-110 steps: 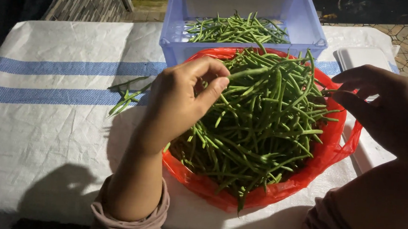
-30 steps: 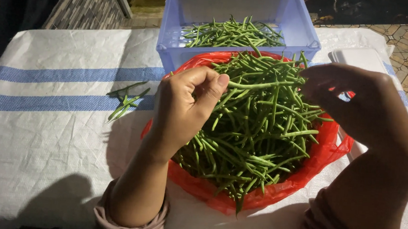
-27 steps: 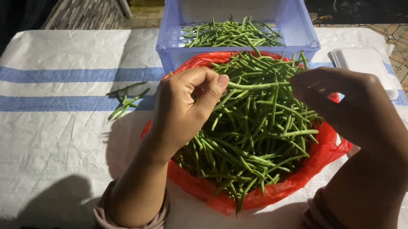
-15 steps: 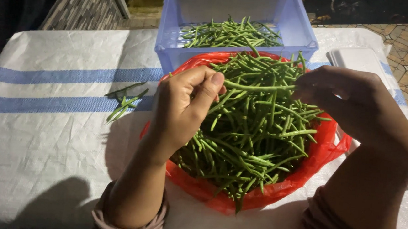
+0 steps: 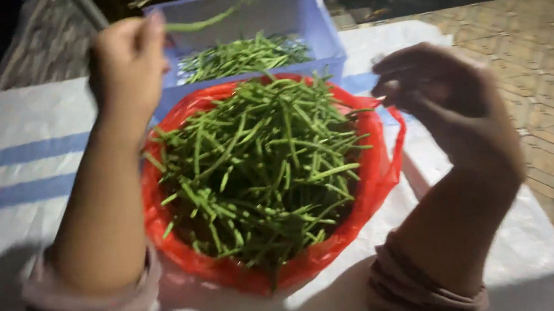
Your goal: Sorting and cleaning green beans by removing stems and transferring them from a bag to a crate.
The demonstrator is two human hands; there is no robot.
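Note:
A red plastic bag point(image 5: 379, 176) lies open on the table, heaped with long green beans point(image 5: 256, 167). My left hand point(image 5: 127, 60) is raised at the bag's far left and pinches one green bean point(image 5: 205, 22) that points toward the blue plastic crate point(image 5: 319, 22). The crate stands behind the bag and holds more green beans point(image 5: 245, 56). My right hand point(image 5: 449, 102) hovers over the bag's right rim with its fingers curled together; the frame is blurred and I cannot tell whether anything is in it.
A white woven sheet with blue stripes point(image 5: 17, 157) covers the table. Tiled floor point(image 5: 549, 70) shows beyond the table's right edge. A dark wicker object point(image 5: 45, 35) stands at the far left.
My left hand has lifted a bean up and away from the heap toward the crate. The view has shifted and closed in, and the right hand has drawn to the right.

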